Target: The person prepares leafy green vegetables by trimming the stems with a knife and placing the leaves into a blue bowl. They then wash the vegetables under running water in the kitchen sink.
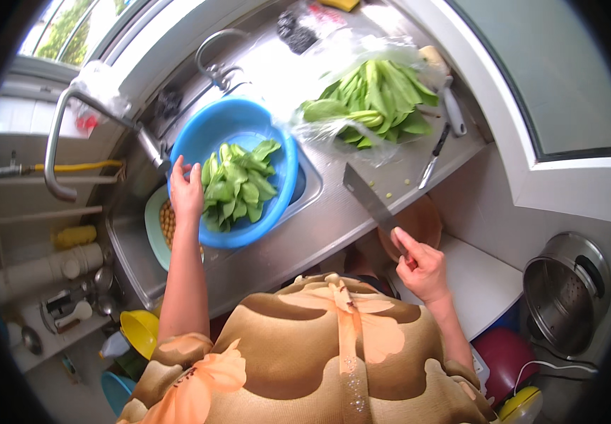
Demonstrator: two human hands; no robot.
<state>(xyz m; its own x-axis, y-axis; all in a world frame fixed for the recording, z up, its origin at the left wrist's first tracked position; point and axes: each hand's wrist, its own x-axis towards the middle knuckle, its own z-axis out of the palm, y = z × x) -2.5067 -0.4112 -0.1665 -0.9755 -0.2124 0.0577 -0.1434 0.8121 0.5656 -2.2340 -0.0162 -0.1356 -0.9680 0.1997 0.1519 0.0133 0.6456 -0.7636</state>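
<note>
My right hand grips the red handle of a kitchen cleaver. Its broad blade points up and left over the counter's front edge. My left hand is at the left rim of a blue plastic basin, fingers apart and with nothing seen in it; whether it touches the rim is unclear. Leafy greens lie in the basin, which sits over the steel sink. Beyond the cleaver, a bunch of long-stemmed leafy greens spills from a clear plastic bag.
Partly behind my left forearm, a pale green bowl holds soybean-like beans. A steel faucet arches at left. A black-handled peeler or small knife lies near the counter's right edge. Below the cleaver stands an orange-brown basin; a steel pot is at right.
</note>
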